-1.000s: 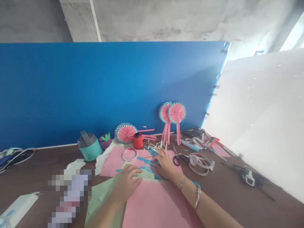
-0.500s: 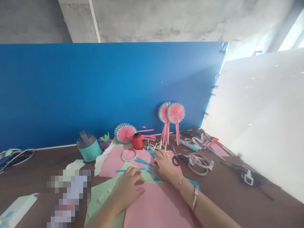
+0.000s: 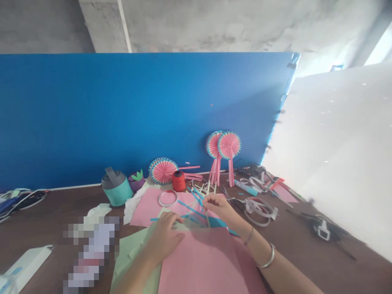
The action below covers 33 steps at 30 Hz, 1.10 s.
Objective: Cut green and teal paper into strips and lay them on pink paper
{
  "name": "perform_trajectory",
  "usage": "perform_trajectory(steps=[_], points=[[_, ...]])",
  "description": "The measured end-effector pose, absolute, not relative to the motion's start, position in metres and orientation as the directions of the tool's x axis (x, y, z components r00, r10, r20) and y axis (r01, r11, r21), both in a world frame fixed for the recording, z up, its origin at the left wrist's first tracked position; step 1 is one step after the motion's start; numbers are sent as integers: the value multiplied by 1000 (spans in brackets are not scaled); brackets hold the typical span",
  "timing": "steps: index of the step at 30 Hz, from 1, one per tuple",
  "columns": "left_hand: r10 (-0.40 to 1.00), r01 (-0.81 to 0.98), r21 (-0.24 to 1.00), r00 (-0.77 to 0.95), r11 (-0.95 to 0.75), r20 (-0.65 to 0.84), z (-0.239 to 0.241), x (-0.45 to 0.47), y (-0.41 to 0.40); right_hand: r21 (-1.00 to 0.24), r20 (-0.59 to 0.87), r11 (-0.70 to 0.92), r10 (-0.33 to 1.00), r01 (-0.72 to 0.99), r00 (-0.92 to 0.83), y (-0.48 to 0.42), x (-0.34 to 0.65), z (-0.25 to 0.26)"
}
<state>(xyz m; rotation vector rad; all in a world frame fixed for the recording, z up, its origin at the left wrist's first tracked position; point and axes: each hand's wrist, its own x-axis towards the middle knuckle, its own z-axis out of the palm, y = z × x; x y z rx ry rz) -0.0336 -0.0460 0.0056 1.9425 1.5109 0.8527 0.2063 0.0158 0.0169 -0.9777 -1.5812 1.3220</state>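
Observation:
My left hand (image 3: pixel 167 234) lies palm down with fingers loosely apart, at the left edge of a pink paper sheet (image 3: pixel 208 261) that overlaps pale green paper (image 3: pixel 125 249). My right hand (image 3: pixel 218 207) is raised a little beyond that sheet, with thumb and fingertips pinched together. A pale green paper strip (image 3: pixel 208 221) runs through the pinch, showing above and below the fingers. Several blue paper strips (image 3: pixel 191 209) lie scattered just left of it. Part of a blue sheet (image 3: pixel 217 221) shows under my right wrist.
Pleated pink paper fans (image 3: pixel 229 145) lean on the blue partition (image 3: pixel 122 114), near a red thread spool (image 3: pixel 178 181). A tape roll (image 3: pixel 168 198) lies left; scissors (image 3: pixel 237 203) and white tape rolls (image 3: pixel 260 212) lie right. A teal container (image 3: pixel 118 190) stands at the back left.
My right hand has lifted from the blue strips and drawn back slightly, now pinching a pale green strip. My left hand has hardly moved. The view has shifted slightly.

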Motion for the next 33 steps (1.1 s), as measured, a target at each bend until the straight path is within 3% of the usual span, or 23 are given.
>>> perform_trajectory(steps=[4, 8, 12, 21, 26, 29, 33], points=[[992, 492, 862, 18, -118, 125, -2, -42, -35, -997, -24, 17, 868, 77, -495, 12, 211, 20], [998, 310, 951, -60, 18, 1, -8, -48, -29, -974, -57, 80, 822, 214, -566, 12, 206, 15], [997, 286, 957, -70, 55, -36, -10, -48, -28, -943, -34, 164, 819, 290, -572, 15, 205, 6], [989, 461, 883, -67, -87, 132, -11, -54, -24, -903, -22, 211, 848, 374, -530, 16, 207, 2], [934, 625, 702, 143, -342, 328, -7, -52, -34, -936, 23, 196, 863, 293, -504, 10, 206, 16], [909, 658, 628, 281, -416, 307, -9, -44, -39, -942, 31, 201, 850, 269, -526, 8, 205, 16], [915, 680, 612, 305, -404, 264, -6, -36, -41, -922, 30, 226, 851, 315, -525, 9, 205, 14]])
